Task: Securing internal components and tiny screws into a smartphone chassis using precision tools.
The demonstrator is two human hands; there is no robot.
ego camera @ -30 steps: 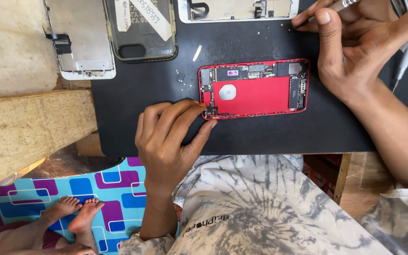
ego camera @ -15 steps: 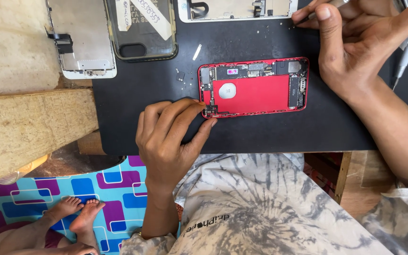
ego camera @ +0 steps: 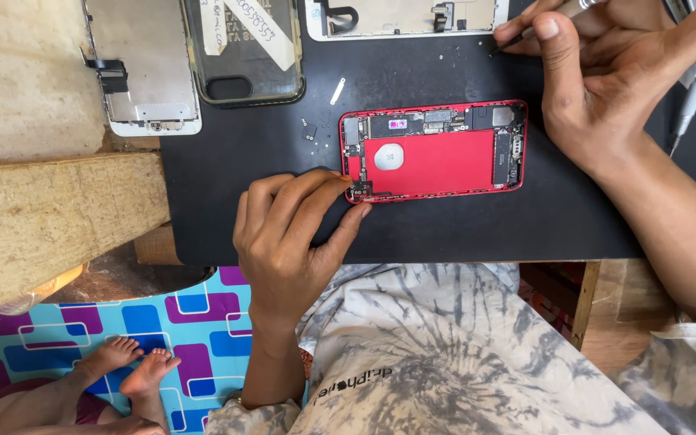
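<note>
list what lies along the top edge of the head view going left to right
silver phone frame → dark phone in a clear case → small metal strip → pale display panel → right hand holding a tool → grey pen-like tool

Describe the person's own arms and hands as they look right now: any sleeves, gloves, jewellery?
Both hands, left hand and right hand, are bare: no gloves, and no rings show. The forearms are uncovered too. A thin band seems to sit at the left wrist, too small to make out. The person wears a grey-and-white tie-dye shirt, its sleeve showing at the right arm.
</note>
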